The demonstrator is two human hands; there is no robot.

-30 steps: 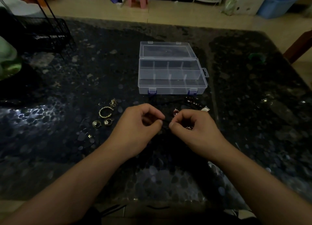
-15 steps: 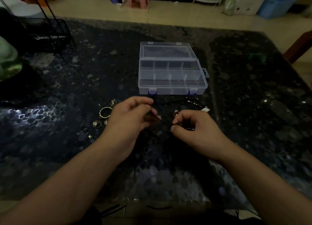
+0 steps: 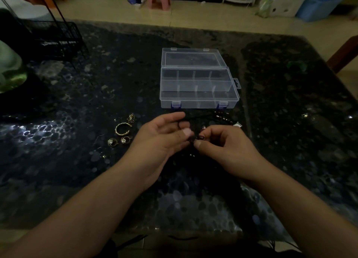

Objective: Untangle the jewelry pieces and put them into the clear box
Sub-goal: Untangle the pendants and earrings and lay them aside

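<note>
1. While gold rings [image 3: 122, 129] lay loose on the left of the dark table [image 3: 77, 170], the left hand [image 3: 160, 139] pinched a black cord [image 3: 195, 139], its other fingers spread.
2. Just right, the right hand [image 3: 222, 147] gripped the same knot, fingers curled; untangling seemed underway.
3. Farther back, the clear box [image 3: 199, 101] stood open; next, the strands needed gentle parting.

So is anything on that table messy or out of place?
Mostly the dark cord both hands pinch: it is knotted. Gold rings lie loose on the table, outside the open clear box, whose compartments look empty.
</note>
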